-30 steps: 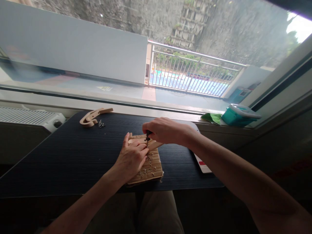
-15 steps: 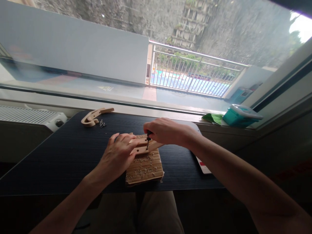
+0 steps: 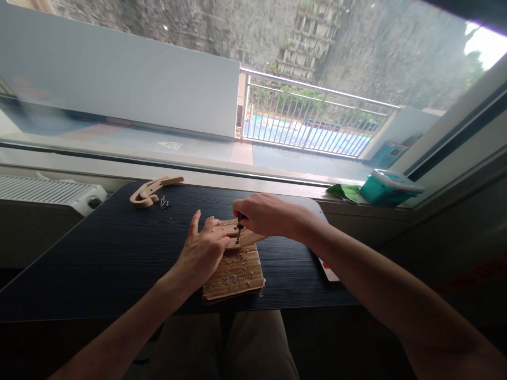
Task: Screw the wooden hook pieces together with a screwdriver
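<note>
My right hand (image 3: 263, 212) is closed around the dark handle of a screwdriver (image 3: 240, 226), which stands nearly upright. Its tip meets a hole in a pale wooden piece (image 3: 247, 239) with drilled holes. My left hand (image 3: 206, 249) presses the left part of that wood down, fingertips on it and one finger lifted clear. Part of the wood is hidden beneath both hands. Under it lies a corrugated cardboard pad (image 3: 237, 282), scattered with small crumbs or shavings.
On the dark table (image 3: 119, 253), a curved wooden part (image 3: 148, 194) and several screws (image 3: 164, 202) lie at the far left. A pale flat object (image 3: 329, 272) is partly under my right forearm. A green cloth (image 3: 344, 193) and a teal box (image 3: 386, 189) rest on the windowsill.
My left hand has shifted slightly right along the wood, and one finger has risen. The screwdriver stays at the same hole in my right hand.
</note>
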The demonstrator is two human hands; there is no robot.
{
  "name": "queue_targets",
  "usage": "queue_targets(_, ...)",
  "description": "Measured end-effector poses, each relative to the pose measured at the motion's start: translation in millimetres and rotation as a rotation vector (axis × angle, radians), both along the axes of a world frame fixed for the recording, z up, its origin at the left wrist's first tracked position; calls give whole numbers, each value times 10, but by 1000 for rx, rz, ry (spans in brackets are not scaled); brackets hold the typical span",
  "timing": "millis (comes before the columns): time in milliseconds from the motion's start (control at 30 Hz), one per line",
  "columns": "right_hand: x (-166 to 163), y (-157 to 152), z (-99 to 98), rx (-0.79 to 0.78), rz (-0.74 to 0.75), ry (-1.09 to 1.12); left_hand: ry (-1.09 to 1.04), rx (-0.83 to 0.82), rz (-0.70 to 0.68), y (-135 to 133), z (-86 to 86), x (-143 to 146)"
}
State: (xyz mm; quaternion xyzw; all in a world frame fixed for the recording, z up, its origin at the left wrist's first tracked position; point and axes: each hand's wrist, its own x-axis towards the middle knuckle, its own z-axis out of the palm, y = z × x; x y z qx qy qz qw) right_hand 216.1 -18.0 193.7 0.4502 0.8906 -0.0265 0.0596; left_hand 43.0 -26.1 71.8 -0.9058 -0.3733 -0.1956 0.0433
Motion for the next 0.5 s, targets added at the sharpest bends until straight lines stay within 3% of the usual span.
queue_targets(500, -90, 20, 25, -28, 25, -25, -4, -60, -50, -95, -41, 88)
